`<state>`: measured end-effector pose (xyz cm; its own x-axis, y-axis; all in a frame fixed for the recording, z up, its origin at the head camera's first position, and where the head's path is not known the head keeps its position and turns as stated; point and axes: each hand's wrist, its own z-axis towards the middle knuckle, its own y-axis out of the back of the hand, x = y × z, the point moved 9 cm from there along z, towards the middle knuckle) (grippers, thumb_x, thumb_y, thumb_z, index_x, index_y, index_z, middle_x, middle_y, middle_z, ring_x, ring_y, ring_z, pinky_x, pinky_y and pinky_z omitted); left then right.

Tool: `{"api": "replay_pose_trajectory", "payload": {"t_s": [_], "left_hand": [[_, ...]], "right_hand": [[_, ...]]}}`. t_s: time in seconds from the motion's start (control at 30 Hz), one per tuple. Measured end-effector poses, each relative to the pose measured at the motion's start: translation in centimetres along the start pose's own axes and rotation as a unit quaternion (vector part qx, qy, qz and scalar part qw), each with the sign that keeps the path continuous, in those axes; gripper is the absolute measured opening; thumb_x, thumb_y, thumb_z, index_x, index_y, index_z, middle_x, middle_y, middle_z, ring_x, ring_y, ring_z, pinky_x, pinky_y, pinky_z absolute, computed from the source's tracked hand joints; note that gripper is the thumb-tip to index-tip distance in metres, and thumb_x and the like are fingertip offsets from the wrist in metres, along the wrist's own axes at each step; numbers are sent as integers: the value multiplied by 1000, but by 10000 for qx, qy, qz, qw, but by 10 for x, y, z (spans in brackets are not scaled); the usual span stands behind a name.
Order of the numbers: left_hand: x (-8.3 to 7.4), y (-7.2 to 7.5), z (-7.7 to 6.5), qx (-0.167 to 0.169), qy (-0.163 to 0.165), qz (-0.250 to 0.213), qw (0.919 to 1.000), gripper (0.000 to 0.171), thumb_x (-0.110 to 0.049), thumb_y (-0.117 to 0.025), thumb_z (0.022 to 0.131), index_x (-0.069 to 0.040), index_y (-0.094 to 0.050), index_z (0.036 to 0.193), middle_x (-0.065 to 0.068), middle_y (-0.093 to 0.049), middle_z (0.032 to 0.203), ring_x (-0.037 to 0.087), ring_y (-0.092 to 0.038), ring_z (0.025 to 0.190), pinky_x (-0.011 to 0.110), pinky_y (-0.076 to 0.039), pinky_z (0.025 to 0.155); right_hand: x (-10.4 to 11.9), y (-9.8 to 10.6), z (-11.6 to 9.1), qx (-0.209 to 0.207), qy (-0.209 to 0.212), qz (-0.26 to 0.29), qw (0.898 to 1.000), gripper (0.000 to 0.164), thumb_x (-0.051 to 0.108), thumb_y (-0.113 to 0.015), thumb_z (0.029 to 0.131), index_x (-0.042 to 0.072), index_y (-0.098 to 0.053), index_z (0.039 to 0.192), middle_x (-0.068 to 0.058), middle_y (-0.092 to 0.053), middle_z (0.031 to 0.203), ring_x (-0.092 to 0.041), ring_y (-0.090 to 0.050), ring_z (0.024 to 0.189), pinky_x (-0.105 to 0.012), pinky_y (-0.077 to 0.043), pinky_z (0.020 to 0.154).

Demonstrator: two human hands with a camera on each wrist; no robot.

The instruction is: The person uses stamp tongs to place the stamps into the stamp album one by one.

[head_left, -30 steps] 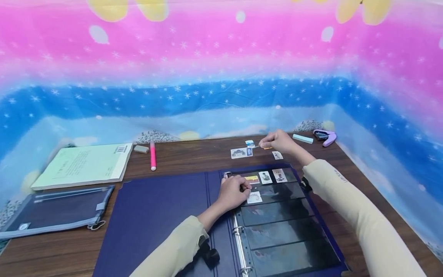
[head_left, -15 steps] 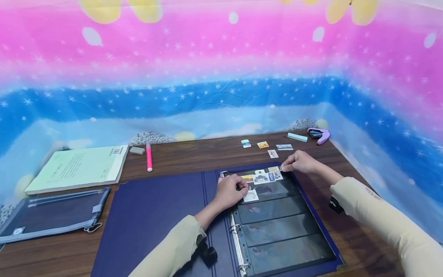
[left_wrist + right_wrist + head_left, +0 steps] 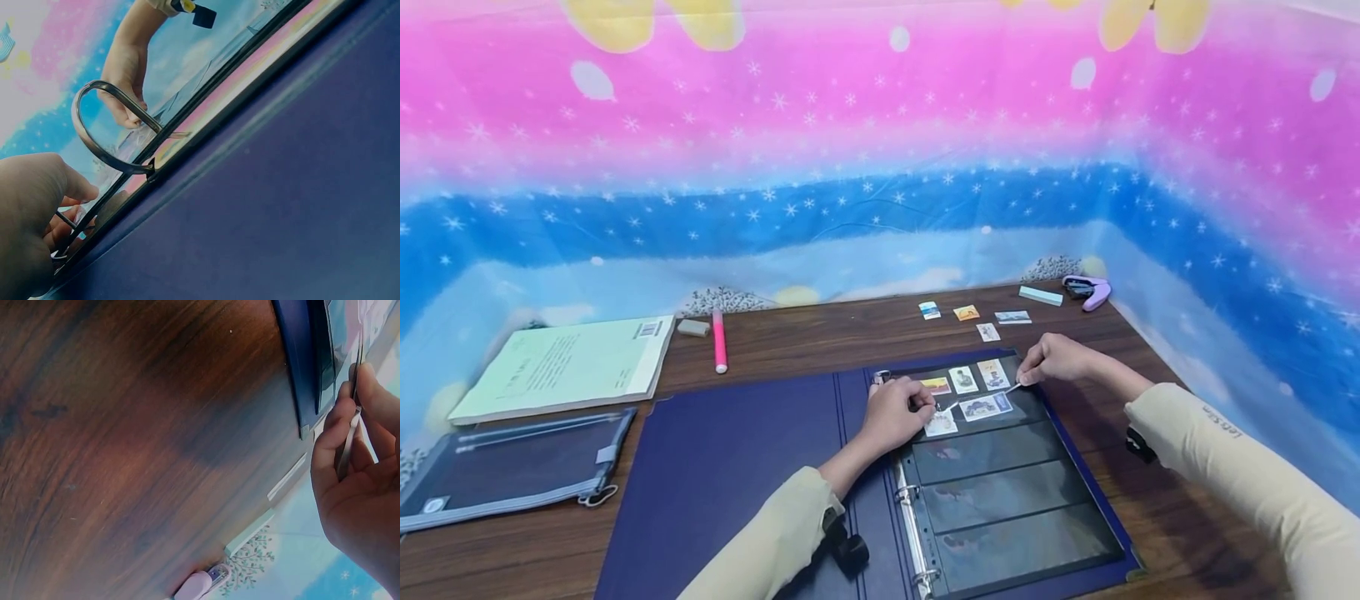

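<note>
My right hand (image 3: 1060, 360) holds slim metal tweezers (image 3: 347, 442) between thumb and fingers. Their tips reach a wide stamp with a dark picture and a blue end (image 3: 987, 407), lying over the second row of the black stamp page (image 3: 992, 500). My left hand (image 3: 895, 414), fingers curled, pinches the clear pocket edge by the binder rings (image 3: 112, 128). Just beside its fingertips is a pale stamp (image 3: 941, 423) in that same row. Across the top row sit a yellow stamp (image 3: 936, 386) and two lighter stamps, one greenish (image 3: 964, 380) and one beige (image 3: 992, 374).
Several loose stamps (image 3: 966, 312) lie beyond the open navy binder (image 3: 737, 467). A light blue strip (image 3: 1041, 296) and a purple stapler (image 3: 1088, 292) are at the back right. Leftward are a pink marker (image 3: 720, 342), an eraser (image 3: 693, 327), a green book (image 3: 568, 362) and a zip pouch (image 3: 520, 462).
My right hand has carried the wide stamp with the tweezers from the table to the page, then down from the top row onto the second. My left hand stays put.
</note>
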<state>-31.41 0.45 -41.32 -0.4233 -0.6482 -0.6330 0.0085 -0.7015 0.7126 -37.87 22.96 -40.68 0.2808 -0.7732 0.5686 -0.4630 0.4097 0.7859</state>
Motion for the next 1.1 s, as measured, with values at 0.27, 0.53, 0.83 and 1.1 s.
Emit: {"api": "replay_pose_trajectory", "payload": {"t_s": [0.27, 0.53, 0.83, 1.1], "left_hand": [[-1, 0, 0, 0, -41, -54, 10000, 5, -15, -65, 77, -17, -67, 73, -3, -62, 73, 11, -52, 71, 41, -34, 88], [-1, 0, -1, 78, -1, -94, 9999, 4, -16, -65, 79, -16, -68, 75, -2, -62, 75, 13, -54, 73, 38, -33, 85], [-2, 2, -3, 68, 74, 93, 9999, 3, -17, -66, 79, -15, -67, 77, -1, -61, 77, 13, -53, 72, 32, -31, 78], [-4, -2, -2, 274, 62, 136, 9995, 8, -17, -65, 82, -18, -72, 79, -3, -62, 81, 14, -56, 80, 33, -32, 77]], "right_hand": [[1, -7, 8, 689, 101, 269, 9972, 17, 11, -70, 80, -2, -74, 89, -11, -71, 86, -2, -56, 75, -19, -46, 69], [2, -10, 20, 1179, 183, 376, 9921, 16, 8, -70, 79, -3, -73, 90, -11, -70, 89, -1, -58, 77, -19, -47, 73], [11, -14, 25, 1493, 448, 150, 9877, 15, 8, -68, 79, -3, -73, 88, -15, -69, 89, -1, -56, 76, -19, -45, 72], [0, -1, 22, 1393, 495, -20, 9890, 19, 14, -67, 83, 2, -73, 96, -14, -70, 98, -2, -59, 86, -20, -47, 77]]}}
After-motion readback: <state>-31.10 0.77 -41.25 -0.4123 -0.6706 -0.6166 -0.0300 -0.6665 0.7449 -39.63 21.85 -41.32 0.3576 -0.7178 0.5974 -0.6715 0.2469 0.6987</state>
